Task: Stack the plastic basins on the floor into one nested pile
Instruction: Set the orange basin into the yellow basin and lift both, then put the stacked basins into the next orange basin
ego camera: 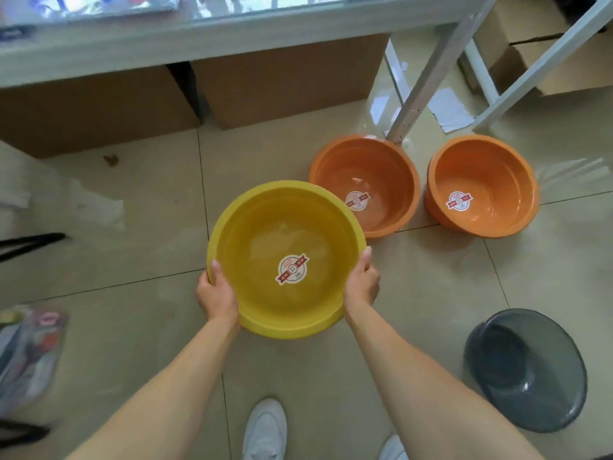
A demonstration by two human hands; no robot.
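Note:
A yellow basin [265, 227] with a round sticker inside is held in front of me over the tiled floor. My left hand [215, 293] grips its left rim and my right hand [361, 283] grips its right rim. Two orange basins stand on the floor beyond it, one [374, 167] just behind the yellow basin's far right edge, the other [491, 174] further right. A dark grey translucent basin [530, 376] sits on the floor at my right, tilted.
Cardboard boxes [285, 81] stand under a counter [199, 38] at the back. Metal shelf legs [428, 81] rise behind the orange basins. Packaged goods [30, 356] lie at the left. My white shoes [265, 429] are at the bottom.

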